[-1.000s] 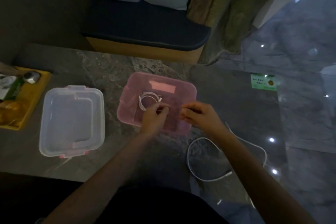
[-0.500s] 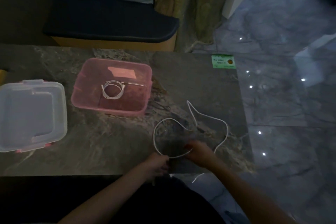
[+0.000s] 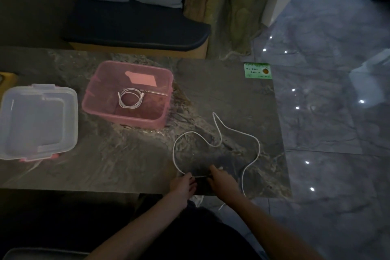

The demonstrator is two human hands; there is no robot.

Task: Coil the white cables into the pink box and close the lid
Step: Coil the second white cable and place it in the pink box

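Left of your open pink plastic box (image 3: 109,110) lies the clear rectangular plastic lid (image 3: 38,120), apart from it. Inside the box rests one coiled white cable (image 3: 130,99). Right of the box, a loose white cable (image 3: 219,133) snakes across the dark marble table (image 3: 126,158); your left hand (image 3: 183,183) and right hand (image 3: 221,180) pinch it at the near edge, fingers closed around it.

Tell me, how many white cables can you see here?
2. One coiled cable lies inside the pink box. One loose cable sprawls on the table, with both hands at its near end. None seems hidden.
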